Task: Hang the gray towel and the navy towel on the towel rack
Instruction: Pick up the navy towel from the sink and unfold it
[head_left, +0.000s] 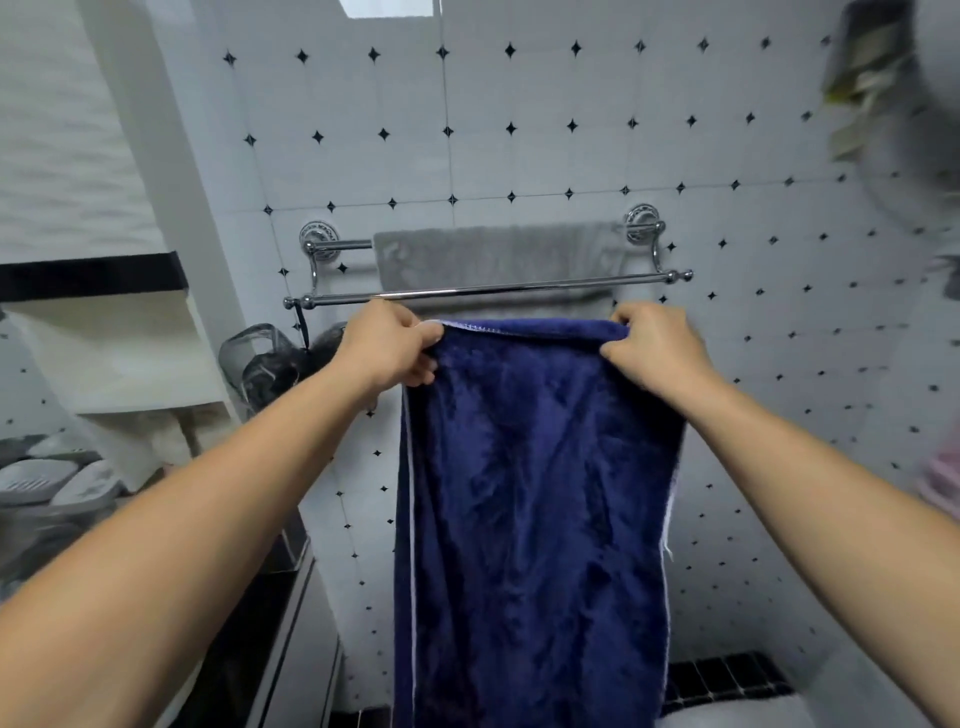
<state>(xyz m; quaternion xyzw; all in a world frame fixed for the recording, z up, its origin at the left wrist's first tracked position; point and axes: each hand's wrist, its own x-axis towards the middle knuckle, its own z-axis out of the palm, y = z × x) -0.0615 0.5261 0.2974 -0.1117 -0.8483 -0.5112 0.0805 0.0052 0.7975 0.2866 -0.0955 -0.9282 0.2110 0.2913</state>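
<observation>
Fingers (426, 338) of the left hand (387, 345) curl round one top corner of the navy towel (535, 493); the right hand (654, 345) pinches the other. It hangs spread just below the towel rack (488, 290)'s front bar. Behind, the gray towel (498, 257) drapes over the rear bar.

Count: 2 towels, 1 gray towel (493, 254) far, 1 navy towel (535, 493) near. 1 towel rack (519, 289) with 2 rails. 2 round mounts: left wall mount (318, 236), right wall mount (641, 221). 2 hands: left hand (387, 345), right hand (657, 345). 1 mesh bath sponge (275, 358) at left. Soap dishes (57, 483) near left: blurred, can't count.
</observation>
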